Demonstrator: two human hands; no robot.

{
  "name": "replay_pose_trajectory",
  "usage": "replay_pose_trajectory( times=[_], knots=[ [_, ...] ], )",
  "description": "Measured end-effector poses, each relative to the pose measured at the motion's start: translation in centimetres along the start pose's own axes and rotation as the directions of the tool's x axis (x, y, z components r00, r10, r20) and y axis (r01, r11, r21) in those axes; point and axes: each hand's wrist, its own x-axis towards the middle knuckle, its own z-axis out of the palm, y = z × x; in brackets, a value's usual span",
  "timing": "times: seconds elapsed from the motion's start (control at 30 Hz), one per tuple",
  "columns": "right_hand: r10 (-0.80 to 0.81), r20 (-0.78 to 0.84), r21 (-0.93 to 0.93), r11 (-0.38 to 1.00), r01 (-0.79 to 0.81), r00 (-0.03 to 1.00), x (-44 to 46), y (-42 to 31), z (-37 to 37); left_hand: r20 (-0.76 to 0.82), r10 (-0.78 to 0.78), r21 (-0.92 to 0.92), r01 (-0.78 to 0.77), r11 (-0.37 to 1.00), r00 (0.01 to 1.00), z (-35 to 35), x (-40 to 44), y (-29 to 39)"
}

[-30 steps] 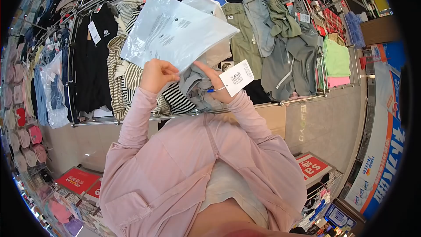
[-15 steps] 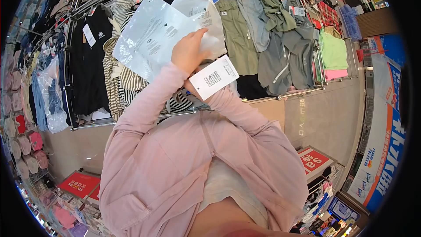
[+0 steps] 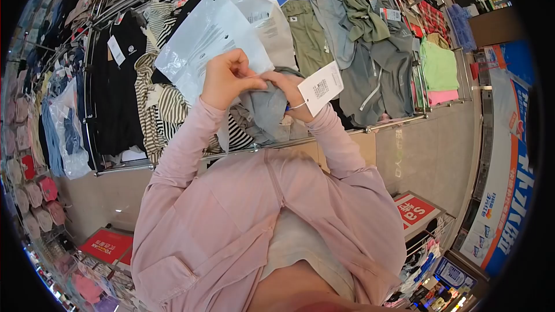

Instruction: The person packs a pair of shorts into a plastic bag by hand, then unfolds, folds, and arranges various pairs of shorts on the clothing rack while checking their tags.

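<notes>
My left hand is closed in a pinch at the near edge of a clear-and-white plastic garment bag with small printing. Touching its fingertips is my right hand, whose fingers curl around a folded grey-blue garment. A white hang tag with a printed code dangles on a string beside the right hand. Part of the garment is hidden behind both hands. Another whitish plastic bag lies just beyond them on the clothes.
Below the hands, a metal-railed display table holds striped tops, black clothing, olive trousers and grey trousers. Green folded clothes sit at the right. Red signs stand on racks behind.
My left hand has drawn back from over the bags and now pinches near the right hand. The right hand has moved right, and the hang tag has swung right, exposing the grey-blue garment.
</notes>
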Motion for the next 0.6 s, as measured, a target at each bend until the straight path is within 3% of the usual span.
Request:
replay_pose_trajectory(
  times=[0.07,0.13,0.2,0.23,0.3,0.37,0.47,0.53,0.57,0.6],
  knots=[
    [0.03,-0.11,-0.144,0.988,-0.046,0.994,0.0,0.5,0.0,0.057,0.01,0.016,-0.011,1.0,0.998,-0.7,-0.2,-1.1],
    [-0.005,-0.104,-0.199,0.98,-0.015,0.995,-0.2,0.4,-0.5,0.113,0.016,0.031,-0.02,0.999,0.993,-1.4,-0.8,-1.7],
    [-0.046,-0.1,-0.258,0.966,0.019,0.994,-0.2,0.7,-1.2,0.242,0.045,0.229,-0.102,0.968,0.969,-2.1,-1.6,-1.8],
    [-0.034,-0.092,-0.295,0.955,0.005,0.995,-0.3,1.1,-1.5,0.235,0.045,0.23,-0.101,0.968,0.971,-2.4,-2.2,-2.4],
    [-0.024,-0.084,-0.332,0.943,-0.006,0.996,-0.7,1.7,-1.9,0.337,0.166,0.581,-0.343,0.738,0.927,-2.7,-3.6,-3.8],
    [-0.035,-0.119,-0.34,0.94,-0.007,0.992,-1.3,1.9,-2.1,0.292,0.113,0.525,-0.258,0.811,0.95,-2.8,-4.7,-4.5],
    [0.038,-0.009,-0.339,0.94,-0.039,0.999,-2.3,2.2,-2.5,0.218,0.107,0.493,-0.204,0.846,0.97,-3.2,-5.7,-5.6],
    [0.081,0.065,-0.351,0.935,-0.053,0.995,-2.7,2.3,-2.7,0.087,0.366,0.787,-0.289,0.545,0.927,-2.4,-6.2,-5.6],
    [-0.001,0.041,-0.315,0.949,0.014,0.999,-2.8,2.2,-2.9,0.087,0.365,0.786,-0.289,0.546,0.927,-2.4,-6.3,-5.7],
    [-0.083,0.014,-0.28,0.956,0.083,0.996,-2.9,2.2,-3.1,0.076,0.409,0.872,-0.26,0.415,0.909,-2.4,-6.3,-5.9]
  ],
)
